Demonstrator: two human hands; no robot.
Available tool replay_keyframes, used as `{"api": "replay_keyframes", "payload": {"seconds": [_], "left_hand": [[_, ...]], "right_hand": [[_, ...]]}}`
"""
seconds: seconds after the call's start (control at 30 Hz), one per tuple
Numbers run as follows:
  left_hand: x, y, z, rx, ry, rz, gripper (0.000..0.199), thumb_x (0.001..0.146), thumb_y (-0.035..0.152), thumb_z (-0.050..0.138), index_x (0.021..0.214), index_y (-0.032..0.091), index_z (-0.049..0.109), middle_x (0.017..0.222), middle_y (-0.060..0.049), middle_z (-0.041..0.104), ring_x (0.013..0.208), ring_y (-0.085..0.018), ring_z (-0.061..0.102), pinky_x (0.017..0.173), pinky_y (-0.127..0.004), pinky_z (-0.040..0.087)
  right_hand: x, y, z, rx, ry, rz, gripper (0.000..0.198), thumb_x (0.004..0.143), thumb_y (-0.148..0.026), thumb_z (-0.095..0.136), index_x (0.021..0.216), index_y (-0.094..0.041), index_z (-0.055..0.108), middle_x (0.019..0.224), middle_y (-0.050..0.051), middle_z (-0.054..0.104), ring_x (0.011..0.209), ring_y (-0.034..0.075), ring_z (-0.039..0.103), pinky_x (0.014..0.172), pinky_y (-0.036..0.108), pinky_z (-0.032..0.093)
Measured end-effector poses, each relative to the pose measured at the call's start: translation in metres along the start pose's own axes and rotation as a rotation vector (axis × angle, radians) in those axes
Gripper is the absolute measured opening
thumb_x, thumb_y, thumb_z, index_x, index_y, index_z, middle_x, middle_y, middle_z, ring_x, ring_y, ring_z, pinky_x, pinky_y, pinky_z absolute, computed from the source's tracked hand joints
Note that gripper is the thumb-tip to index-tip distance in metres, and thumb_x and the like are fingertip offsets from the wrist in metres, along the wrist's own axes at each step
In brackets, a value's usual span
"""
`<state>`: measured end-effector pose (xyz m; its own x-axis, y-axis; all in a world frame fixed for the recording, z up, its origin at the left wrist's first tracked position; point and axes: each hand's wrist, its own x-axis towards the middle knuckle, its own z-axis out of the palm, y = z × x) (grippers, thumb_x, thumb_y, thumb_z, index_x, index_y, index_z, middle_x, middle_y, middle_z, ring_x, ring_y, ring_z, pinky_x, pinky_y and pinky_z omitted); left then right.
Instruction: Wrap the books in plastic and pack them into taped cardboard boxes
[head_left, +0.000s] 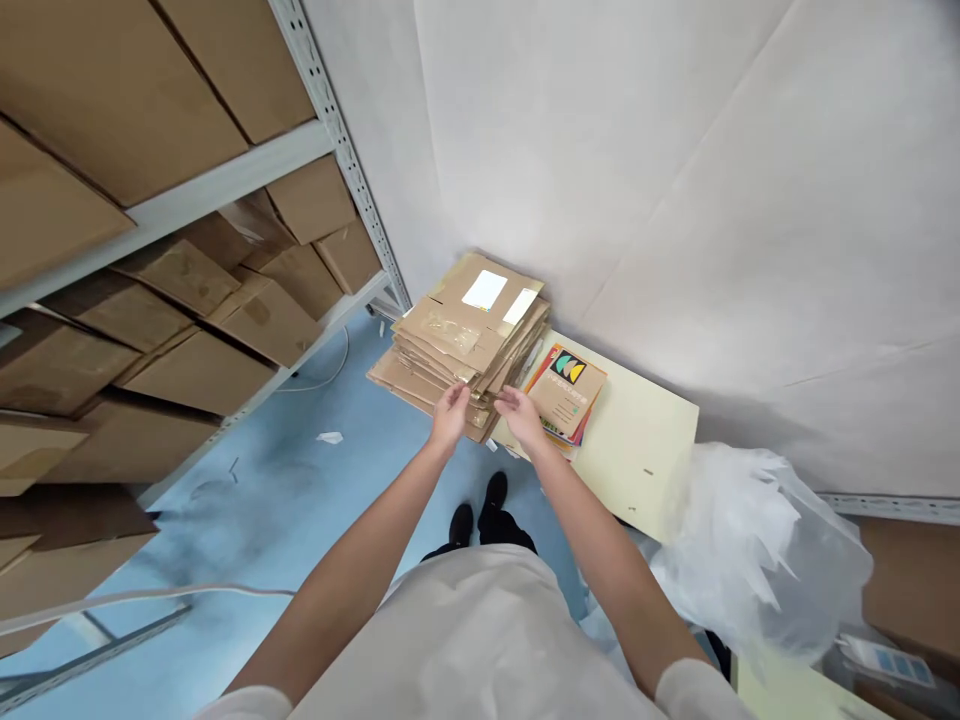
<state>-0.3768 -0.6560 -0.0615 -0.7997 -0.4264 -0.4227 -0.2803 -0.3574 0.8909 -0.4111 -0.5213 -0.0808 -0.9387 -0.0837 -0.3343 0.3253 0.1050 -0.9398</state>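
A stack of flattened cardboard boxes (457,320) lies on the left end of a pale yellow table, its layers uneven. White labels and strips of clear tape show on the top one. At its near corner, my left hand (450,418) has its fingers closed on the edge of a flattened box. My right hand (523,418) pinches a cardboard edge just to the right, fingers pointing left; the exact layer held is hard to make out. Close by my right hand is a small pile of books (567,393), the top one brown with coloured half-circles.
Metal shelving (225,185) full of cardboard boxes (202,370) stands on the left. The pale yellow table (645,430) runs along a white wall. At right is a bundle of clear plastic bags (757,540). Paper scraps (329,437) and a white cable lie on the blue floor.
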Motion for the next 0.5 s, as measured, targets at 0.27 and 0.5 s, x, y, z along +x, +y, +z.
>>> {"api": "replay_keyframes", "payload": {"seconds": [0.27,0.5], "left_hand": [[0.045,0.007,0.024,-0.044,0.107,-0.170,0.031,0.082,0.046,0.063,0.099,0.021,0.058,0.117,-0.009,0.063,0.111,-0.021,0.059,0.072,-0.025,0.046],[0.054,0.008,0.017,-0.070,0.109,-0.239,0.033,0.080,0.050,0.063,0.097,0.023,0.056,0.115,-0.007,0.065,0.106,-0.021,0.061,0.074,-0.029,0.046]], "right_hand": [[0.084,-0.010,0.034,-0.017,0.066,0.073,0.067,0.068,-0.025,0.073,0.129,-0.018,0.045,0.118,0.012,0.063,0.095,0.018,0.065,0.082,0.032,0.053],[0.106,-0.009,0.052,0.053,0.114,0.143,0.045,0.072,-0.026,0.069,0.113,-0.018,0.052,0.082,0.001,0.067,0.071,0.015,0.064,0.062,0.026,0.050]]}}
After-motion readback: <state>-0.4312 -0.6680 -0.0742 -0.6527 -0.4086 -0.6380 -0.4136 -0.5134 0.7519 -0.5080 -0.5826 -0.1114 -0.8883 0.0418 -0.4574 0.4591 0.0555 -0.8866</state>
